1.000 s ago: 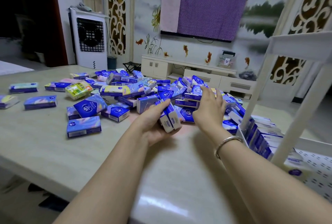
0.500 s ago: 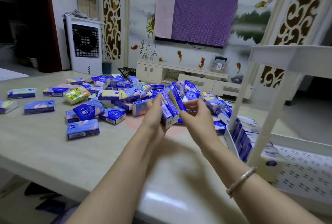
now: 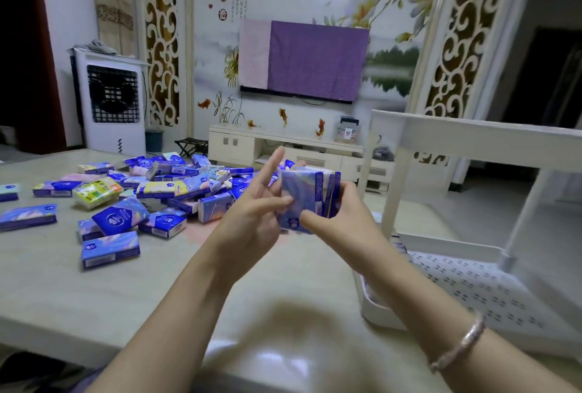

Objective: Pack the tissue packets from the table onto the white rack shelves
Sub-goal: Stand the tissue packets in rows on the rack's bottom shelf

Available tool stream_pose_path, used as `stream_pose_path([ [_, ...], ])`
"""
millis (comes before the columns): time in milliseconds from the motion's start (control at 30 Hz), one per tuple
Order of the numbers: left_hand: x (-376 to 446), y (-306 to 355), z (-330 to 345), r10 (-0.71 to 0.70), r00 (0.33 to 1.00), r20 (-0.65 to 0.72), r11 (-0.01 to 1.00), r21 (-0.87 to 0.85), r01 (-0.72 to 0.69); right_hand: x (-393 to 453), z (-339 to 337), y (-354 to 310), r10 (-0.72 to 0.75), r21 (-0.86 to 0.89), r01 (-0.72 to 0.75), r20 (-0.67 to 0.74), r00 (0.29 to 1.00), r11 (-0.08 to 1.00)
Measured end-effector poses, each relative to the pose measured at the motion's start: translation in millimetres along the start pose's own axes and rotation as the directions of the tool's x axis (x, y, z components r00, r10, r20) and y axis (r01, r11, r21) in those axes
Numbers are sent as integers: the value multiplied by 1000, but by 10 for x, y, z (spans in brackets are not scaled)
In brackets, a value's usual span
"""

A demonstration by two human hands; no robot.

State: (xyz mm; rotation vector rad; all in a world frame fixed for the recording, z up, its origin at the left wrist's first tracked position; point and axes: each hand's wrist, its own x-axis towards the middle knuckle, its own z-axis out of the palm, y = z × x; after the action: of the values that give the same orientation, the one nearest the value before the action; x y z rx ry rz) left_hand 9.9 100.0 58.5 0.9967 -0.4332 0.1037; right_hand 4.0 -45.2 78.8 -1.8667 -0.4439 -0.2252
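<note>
Where the pale, glossy desk [image 3: 94,291] fills the foreground, a heap of tissue packets [image 3: 176,191] lies scattered across its far left half. Room beyond: wall mural with fish and flowers, large black calligraphy too stylised to read here, a television under a purple cloth cover [image 3: 311,60], a low cream cabinet [image 3: 283,148], a white air cooler [image 3: 110,102] with dark grille.

White rack [image 3: 472,203], right of desk: smooth plastic posts, flat upper shelf, lower shelf perforated in dash patterns.

Packets: small rectangular soft-wrap blocks, mostly blue and purple with a white round logo; printing too small to read. One yellow-green packet [image 3: 96,192] among them.

Left hand [image 3: 252,222]: fingers straight, spread, touching a held stack of packets [image 3: 307,200]. Right hand [image 3: 343,219]: fingers and thumb curled around that stack, above the desk; bracelet [image 3: 459,345] at wrist.
</note>
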Motion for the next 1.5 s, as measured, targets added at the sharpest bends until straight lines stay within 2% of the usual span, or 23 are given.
stream_pose_path([
  [67,-89,11,68,8,999,34,998,-56,-6,-170,-107,-78,-35,30,35,-2,999,999],
  [133,-141,14,120,2,1000,11,998,-63,-1,-338,-214,-141,-72,77,71,9,997,995],
  [333,9,-172,293,-67,994,-81,965,247,85,-693,-702,-126,-66,116,66,-8,998,991],
  [433,135,-380,382,-119,985,-124,933,326,154,-766,-1017,42,-40,145,45,-36,999,988],
  [600,375,-757,475,-170,962,-214,902,359,239,-661,-1453,461,49,297,-25,-75,996,954],
  [733,568,-1008,469,-171,957,-233,899,360,248,-289,-1640,895,233,302,-194,-97,968,933],
  [833,669,-1129,463,-161,960,-228,888,392,242,42,-1715,1115,320,99,-313,-74,944,945],
  [900,720,-1186,436,-146,962,-229,875,424,233,289,-1795,1222,332,-169,-337,-57,941,926],
  [967,751,-1224,397,-130,965,-228,851,473,226,525,-1857,1292,339,-551,-289,-12,941,783],
  [1033,779,-1260,361,-116,969,-216,831,514,214,709,-1874,1311,371,-832,-160,58,927,530],
  [1100,796,-1299,347,-102,972,-212,813,545,204,850,-1842,1297,415,-932,-36,126,901,361],
  [1200,825,-1373,335,-76,974,-214,799,571,188,1014,-1756,1249,482,-956,79,213,850,283],
  [1267,836,-1410,329,-69,974,-216,798,574,184,1083,-1714,1244,465,-933,75,244,851,352],
  [1333,842,-1454,323,-83,974,-212,803,565,192,1117,-1673,1283,376,-873,50,260,889,485],
  [1433,826,-1522,336,-128,969,-211,843,491,218,1070,-1611,1366,248,-716,19,266,932,697],
  [1500,818,-1563,341,-164,963,-214,856,455,247,992,-1590,1436,213,-605,-3,275,938,796],
])
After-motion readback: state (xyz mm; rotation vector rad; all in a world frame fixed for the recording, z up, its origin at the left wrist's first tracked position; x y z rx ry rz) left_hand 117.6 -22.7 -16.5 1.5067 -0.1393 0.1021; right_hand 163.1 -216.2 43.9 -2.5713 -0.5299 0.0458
